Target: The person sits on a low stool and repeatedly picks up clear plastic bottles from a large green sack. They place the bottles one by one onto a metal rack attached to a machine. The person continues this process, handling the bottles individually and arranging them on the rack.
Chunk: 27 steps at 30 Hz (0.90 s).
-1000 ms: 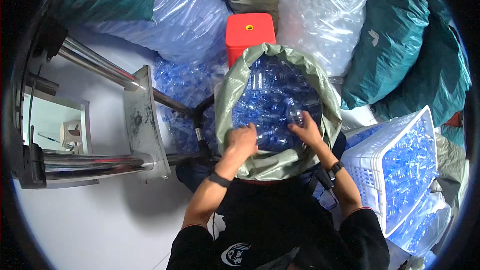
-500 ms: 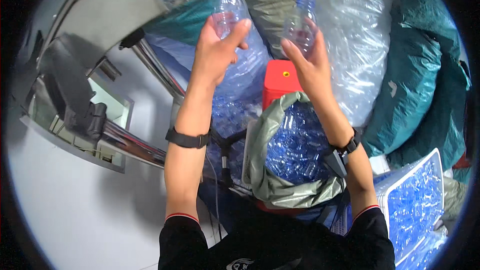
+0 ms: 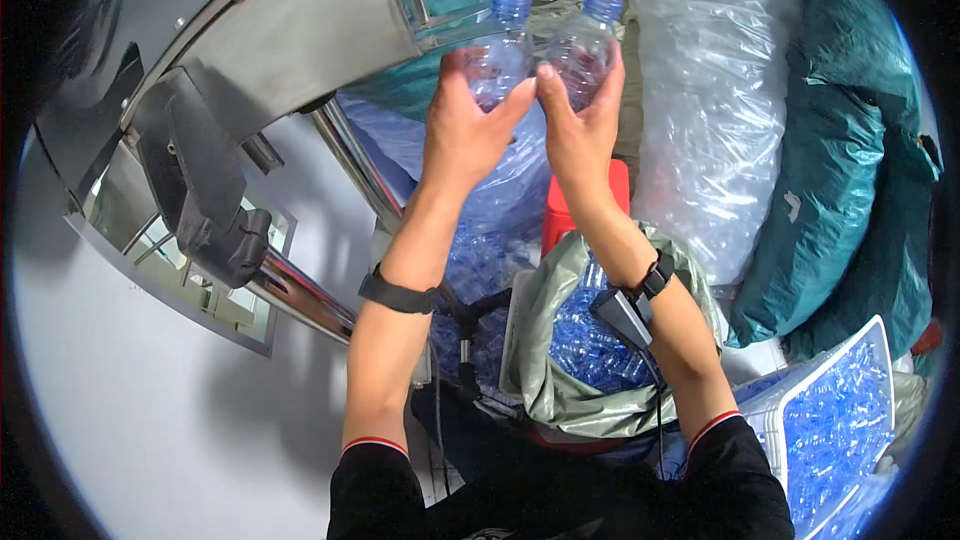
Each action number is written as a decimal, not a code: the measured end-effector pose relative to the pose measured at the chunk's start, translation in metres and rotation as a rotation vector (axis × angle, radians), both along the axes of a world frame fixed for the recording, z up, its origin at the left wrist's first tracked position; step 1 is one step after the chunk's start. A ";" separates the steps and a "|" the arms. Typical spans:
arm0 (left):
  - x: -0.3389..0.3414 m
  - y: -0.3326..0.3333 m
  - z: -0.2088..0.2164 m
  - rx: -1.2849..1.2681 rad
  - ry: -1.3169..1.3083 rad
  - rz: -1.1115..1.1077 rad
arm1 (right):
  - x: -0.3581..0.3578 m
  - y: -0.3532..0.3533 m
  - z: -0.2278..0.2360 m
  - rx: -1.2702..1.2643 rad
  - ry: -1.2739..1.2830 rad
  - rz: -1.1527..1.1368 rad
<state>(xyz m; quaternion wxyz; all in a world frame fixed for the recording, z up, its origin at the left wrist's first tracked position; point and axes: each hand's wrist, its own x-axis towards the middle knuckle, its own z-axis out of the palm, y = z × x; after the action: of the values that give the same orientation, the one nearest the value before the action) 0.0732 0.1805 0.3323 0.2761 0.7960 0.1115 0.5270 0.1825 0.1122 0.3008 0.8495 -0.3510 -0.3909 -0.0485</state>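
Two clear plastic bottles with blue necks stand side by side, held up in front of me. My left hand (image 3: 467,130) is closed round the left bottle (image 3: 503,52), its thumb on the near side. The right bottle (image 3: 583,43) is in the grip of my right hand (image 3: 583,130). My two thumbs nearly meet between the bottles. A clear rigid strip from the machine (image 3: 290,30) reaches across to the left bottle; whether they touch I cannot tell.
Below my right forearm, a grey-green sack (image 3: 545,395) holds many small blue-clear plastic pieces (image 3: 590,340). More fill a white crate (image 3: 775,430) at right. A red stool (image 3: 558,225), a long clear bag (image 3: 710,120) and teal sacks (image 3: 820,210) lie beyond. Metal tubes (image 3: 300,295) slant at left.
Both hands have come closer together, the left moving right with its bottle and the right shifting slightly left. My view has turned a little, so the machine shows larger at left.
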 end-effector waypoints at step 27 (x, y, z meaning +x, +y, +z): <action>-0.048 -0.130 -0.384 -0.384 0.753 -0.256 | 0.024 -0.127 -0.229 -0.940 -0.500 0.312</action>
<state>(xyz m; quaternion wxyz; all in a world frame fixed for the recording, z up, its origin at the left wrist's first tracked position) 0.0252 0.0509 -0.0513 0.4220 0.8743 0.2007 0.1314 0.2061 -0.0148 0.0723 0.4798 -0.6081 -0.6075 0.1758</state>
